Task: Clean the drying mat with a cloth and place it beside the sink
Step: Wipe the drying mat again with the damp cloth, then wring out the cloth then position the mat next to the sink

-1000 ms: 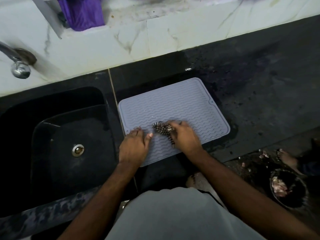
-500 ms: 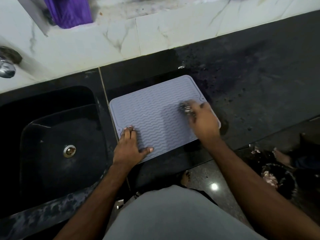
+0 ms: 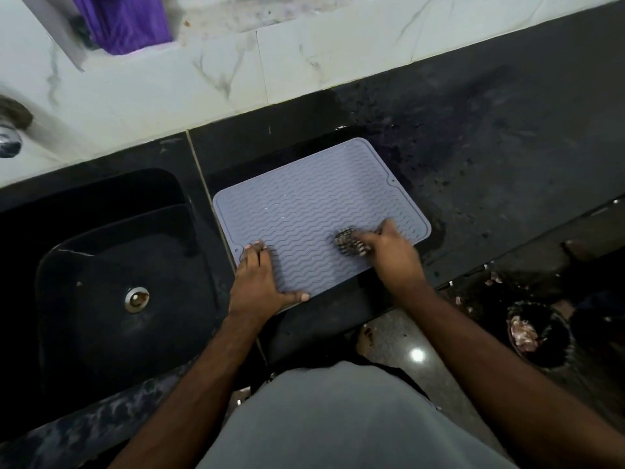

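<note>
Now | right hand point(image 3: 392, 255) with cloth point(image 3: 348, 243) moved nearer | left hand point(image 3: 258, 286) unmoved

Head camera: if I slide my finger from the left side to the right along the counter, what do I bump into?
Tap → sink → left hand → cloth → right hand → bare dark counter. The mat lies under both hands.

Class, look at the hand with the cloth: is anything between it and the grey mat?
Nothing visible. The right hand presses the dark striped cloth directly on the grey ridged drying mat; the left hand rests on its near-left corner.
</note>
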`<state>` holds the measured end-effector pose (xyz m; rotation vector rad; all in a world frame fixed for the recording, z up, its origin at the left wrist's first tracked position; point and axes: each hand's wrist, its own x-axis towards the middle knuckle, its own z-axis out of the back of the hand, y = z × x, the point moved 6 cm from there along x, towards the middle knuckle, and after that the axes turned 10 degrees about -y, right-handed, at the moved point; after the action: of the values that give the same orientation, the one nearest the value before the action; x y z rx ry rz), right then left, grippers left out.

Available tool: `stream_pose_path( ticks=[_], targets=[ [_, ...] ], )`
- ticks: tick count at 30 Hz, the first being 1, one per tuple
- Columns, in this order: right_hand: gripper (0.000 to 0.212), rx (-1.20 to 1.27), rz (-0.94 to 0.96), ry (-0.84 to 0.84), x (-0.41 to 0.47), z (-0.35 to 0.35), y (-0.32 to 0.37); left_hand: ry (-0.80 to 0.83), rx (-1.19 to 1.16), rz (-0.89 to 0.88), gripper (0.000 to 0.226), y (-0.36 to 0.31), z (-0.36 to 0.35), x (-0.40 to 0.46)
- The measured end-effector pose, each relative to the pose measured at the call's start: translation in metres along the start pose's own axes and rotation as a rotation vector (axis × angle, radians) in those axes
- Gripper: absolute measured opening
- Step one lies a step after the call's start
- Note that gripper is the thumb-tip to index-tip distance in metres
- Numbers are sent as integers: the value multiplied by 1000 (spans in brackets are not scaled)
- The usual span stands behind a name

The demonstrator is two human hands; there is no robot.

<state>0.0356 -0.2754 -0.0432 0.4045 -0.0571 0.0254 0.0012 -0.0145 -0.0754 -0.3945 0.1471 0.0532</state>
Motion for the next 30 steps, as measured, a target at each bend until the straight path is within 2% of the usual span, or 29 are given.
stream_pose_path(
  ticks=[5, 9, 11, 13, 15, 18, 20, 22, 25, 27, 30],
  targets=[
    [28, -350, -136, -172, 19, 45, -39, -11, 32, -51, 144, -2, -2, 1],
    [25, -352, -245, -288, 17, 58, -47, -27, 89, -140, 128, -6, -3, 4],
    [25, -339, -319, -252, 10, 47, -50, -24, 108, -153, 125, -6, -3, 2],
    [36, -283, -372, -178, 1, 29, -44, -21, 109, -151, 124, -5, -4, 0],
    [44, -212, -366, -145, -8, 14, -21, -17, 118, -156, 124, -5, -2, -1],
    [37, -141, -286, -85, -26, -8, 30, -7, 105, -150, 126, -7, -1, -1],
    [38, -67, -220, -27, -43, -21, 66, 32, -3, -123, 133, -7, 0, 0],
    [42, 69, -156, 37, -56, -28, 94, 98, -210, -94, 141, -3, 7, 4],
    [44, 288, -23, 247, -62, -31, 121, 226, -450, -165, 148, 9, 22, 3],
    [41, 426, 42, 340, -59, -26, 134, 229, -584, -204, 133, 17, 35, -4],
    [32, 610, 50, 343, -47, -9, 150, 159, -888, -140, 87, 27, 53, -14]
  ],
)
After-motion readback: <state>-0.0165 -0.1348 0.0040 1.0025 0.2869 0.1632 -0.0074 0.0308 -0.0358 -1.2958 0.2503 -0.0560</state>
